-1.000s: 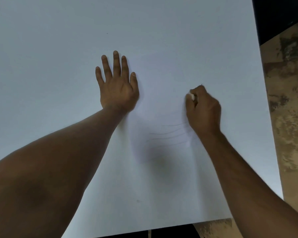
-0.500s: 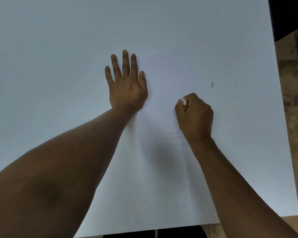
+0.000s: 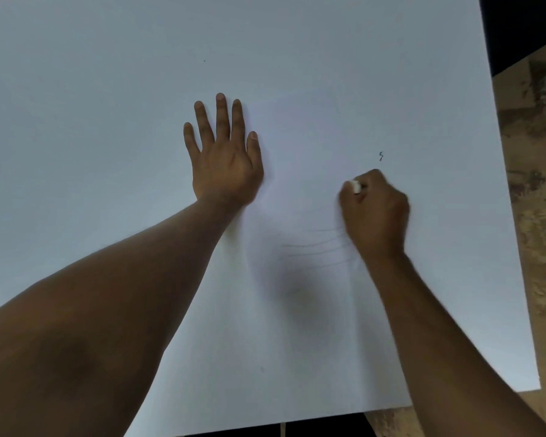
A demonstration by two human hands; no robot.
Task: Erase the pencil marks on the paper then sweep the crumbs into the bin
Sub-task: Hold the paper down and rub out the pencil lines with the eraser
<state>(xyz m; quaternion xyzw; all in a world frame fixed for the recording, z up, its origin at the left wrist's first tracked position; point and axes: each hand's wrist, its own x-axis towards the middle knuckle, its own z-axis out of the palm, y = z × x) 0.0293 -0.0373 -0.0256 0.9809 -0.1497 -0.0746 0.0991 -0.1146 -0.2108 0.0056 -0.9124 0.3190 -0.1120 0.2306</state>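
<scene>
Erasing is under way and nowhere near finished. The paper (image 3: 108, 152), a big white sheet, fills nearly the whole view, and the left hand (image 3: 226, 159) lies flat on it near the middle, fingers straight and spread, pointing to twelve o'clock, pinning the sheet down.

Over at three o'clock from that hand, the right hand (image 3: 374, 212) is curled into a tight grip around a small white eraser (image 3: 356, 186), thumb and fingers pinching it so only its pale end peeks out at the knuckles. Whether the eraser is touching the sheet at this instant I cannot tell; the fist hides the contact.

What is left? Plenty. A set of faint pencil lines (image 3: 316, 247) runs across the sheet at about seven o'clock from the right hand, between the two forearms, partly in shadow, and they look untouched. A small dark squiggle (image 3: 381, 156) sits just past the right hand's knuckles at twelve o'clock, also unerased. The area between the hands looks faintly smudged, possibly where marks have already been rubbed, though the light is too dim to be sure.

Crumbs? None I can make out. The bin is not in view at all, only a mottled brown surface (image 3: 536, 216) along the sheet's right edge. My read: early in the erasing stage, sweeping not begun.
</scene>
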